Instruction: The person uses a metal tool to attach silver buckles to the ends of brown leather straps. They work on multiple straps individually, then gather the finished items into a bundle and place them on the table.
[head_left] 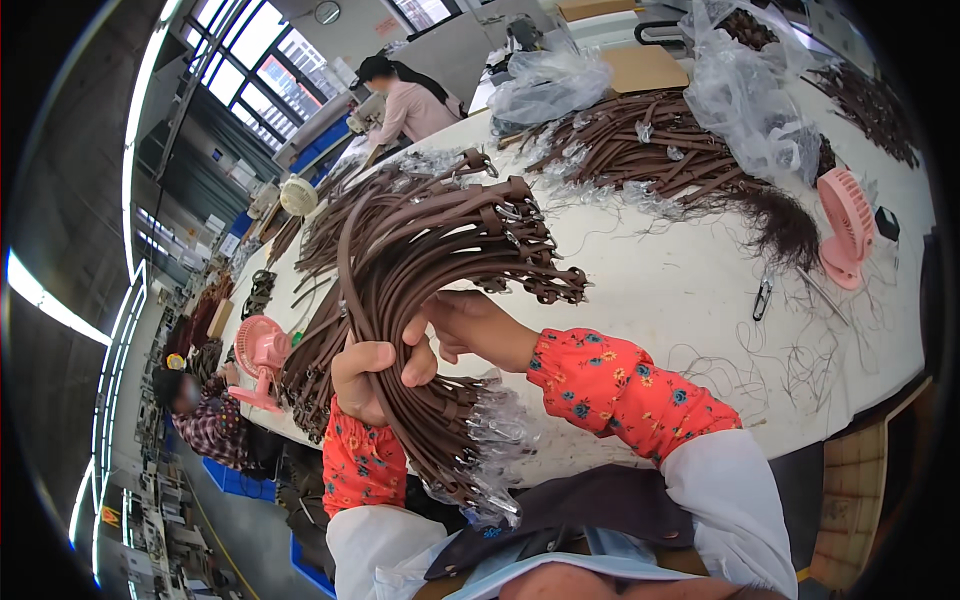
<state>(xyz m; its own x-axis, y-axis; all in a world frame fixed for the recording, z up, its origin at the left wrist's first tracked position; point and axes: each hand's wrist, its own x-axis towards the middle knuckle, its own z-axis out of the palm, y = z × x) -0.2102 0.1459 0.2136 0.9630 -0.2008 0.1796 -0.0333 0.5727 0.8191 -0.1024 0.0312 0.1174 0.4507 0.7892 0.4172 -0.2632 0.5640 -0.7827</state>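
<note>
My left hand (364,378) is wrapped round the middle of a thick bundle of brown straps (415,240), its thumb across the front. The straps arch over to the right at the top, where metal buckles and clasps show. Their lower ends hang toward my lap, with clear plastic wrap (497,425) round the hardware there. My right hand (478,326) is against the bundle's right side, fingers bent in on the straps just above my left hand. Its fingertips are partly hidden among them. Both forearms wear red flowered sleeve covers (630,385).
More brown straps (640,150) lie piled on the white table (650,285), beside clear plastic bags (755,100). Pink fans (848,225) stand right and left. Thread snips (763,297) lie among loose threads. A person (415,105) sits across the table; another (215,425) is at the left.
</note>
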